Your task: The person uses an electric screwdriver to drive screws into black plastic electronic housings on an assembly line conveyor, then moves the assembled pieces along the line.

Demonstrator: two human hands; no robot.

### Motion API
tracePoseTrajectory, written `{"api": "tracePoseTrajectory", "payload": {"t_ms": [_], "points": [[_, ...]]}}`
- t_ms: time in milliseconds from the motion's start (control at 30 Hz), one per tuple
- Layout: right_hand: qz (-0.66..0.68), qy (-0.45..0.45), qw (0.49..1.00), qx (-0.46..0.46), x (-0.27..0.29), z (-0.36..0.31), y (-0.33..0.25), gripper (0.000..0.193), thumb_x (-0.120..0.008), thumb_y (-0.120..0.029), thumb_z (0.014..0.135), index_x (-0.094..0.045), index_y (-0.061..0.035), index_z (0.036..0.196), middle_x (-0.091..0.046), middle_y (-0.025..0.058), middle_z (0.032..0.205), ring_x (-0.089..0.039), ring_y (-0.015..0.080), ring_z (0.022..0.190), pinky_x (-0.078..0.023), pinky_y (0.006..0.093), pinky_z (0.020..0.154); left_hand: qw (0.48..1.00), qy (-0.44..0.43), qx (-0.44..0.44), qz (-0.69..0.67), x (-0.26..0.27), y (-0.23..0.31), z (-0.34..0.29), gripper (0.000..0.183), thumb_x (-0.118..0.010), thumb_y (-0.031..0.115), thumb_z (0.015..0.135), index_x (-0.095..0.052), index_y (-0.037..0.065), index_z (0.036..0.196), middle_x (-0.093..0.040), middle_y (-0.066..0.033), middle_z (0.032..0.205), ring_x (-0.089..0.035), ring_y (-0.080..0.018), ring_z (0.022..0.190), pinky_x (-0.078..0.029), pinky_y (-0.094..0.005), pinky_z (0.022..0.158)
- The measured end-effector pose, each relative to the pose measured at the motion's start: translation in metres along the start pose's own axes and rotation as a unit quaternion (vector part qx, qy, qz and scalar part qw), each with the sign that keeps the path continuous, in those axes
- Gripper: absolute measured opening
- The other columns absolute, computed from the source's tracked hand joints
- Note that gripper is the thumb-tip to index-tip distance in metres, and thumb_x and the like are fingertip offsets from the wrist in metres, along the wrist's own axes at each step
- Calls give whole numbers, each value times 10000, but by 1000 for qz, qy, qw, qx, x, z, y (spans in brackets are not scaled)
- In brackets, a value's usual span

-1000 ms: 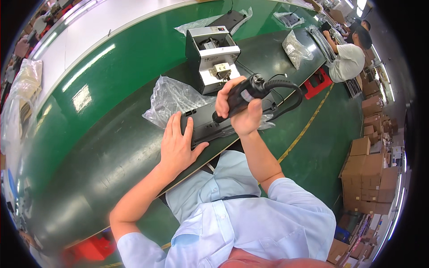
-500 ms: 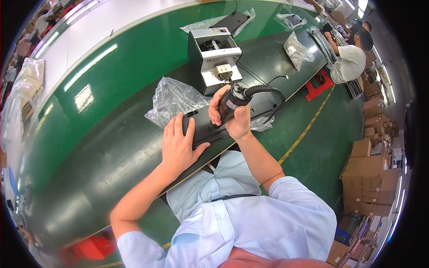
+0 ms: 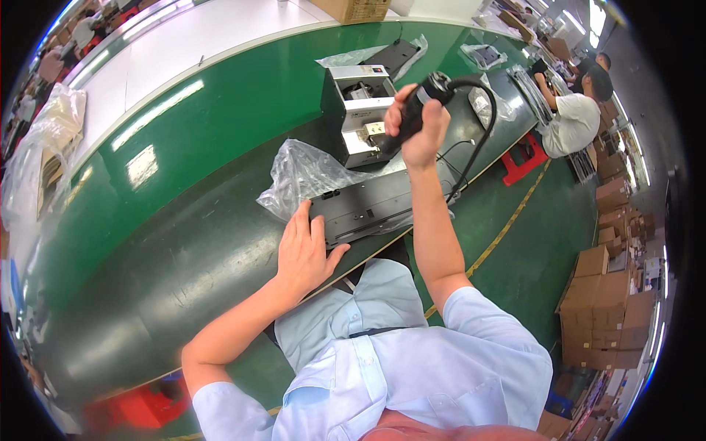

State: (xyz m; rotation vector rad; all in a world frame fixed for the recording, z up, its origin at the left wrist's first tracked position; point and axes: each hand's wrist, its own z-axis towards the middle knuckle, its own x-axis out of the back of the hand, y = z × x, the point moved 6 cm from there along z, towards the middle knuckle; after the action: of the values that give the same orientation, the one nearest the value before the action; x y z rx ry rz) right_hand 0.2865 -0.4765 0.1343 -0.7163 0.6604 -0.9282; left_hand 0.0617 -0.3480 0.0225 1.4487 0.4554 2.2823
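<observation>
A black electric screwdriver with a thick cable is wrapped in the fingers of my right hand. Its lower end points at the front of a silver and black screw feeder; whether the bit touches it I cannot tell. A long black panel lies on the dark bench at the near edge. My left hand rests flat on the panel's left end, fingers extended and thumb apart. Crumpled clear plastic lies just behind that end.
Farther back, another black part lies on clear plastic. A bagged item sits at the right. A person works at the far right beside a red stool. Cardboard boxes are stacked on the right.
My right hand has lifted the electric screwdriver off the panel and carried it up and away to the screw feeder. My left hand stays on the panel's end. The view has shifted slightly.
</observation>
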Motion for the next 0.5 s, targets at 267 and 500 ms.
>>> {"api": "tracePoseTrajectory", "payload": {"t_ms": [267,500], "points": [[116,-87,985,-94,-72,-67,5,800,-578,-781,890,-556,-9,1098,-542,79,662,-524,165,542,-460,323,528,1000,-24,-19,1,3,7,-1,622,-838,309,792,-595,-104,1187,-507,-300,1247,-544,-463,1183,-485,-474,1020],[135,-83,979,-130,-103,-69,33,797,-628,-760,882,-566,27,993,-548,81,626,-529,139,511,-442,278,485,1000,-20,-21,3,2,9,4,603,-837,315,774,-620,-94,1161,-530,-263,1208,-554,-425,1175,-494,-462,1003]]}}
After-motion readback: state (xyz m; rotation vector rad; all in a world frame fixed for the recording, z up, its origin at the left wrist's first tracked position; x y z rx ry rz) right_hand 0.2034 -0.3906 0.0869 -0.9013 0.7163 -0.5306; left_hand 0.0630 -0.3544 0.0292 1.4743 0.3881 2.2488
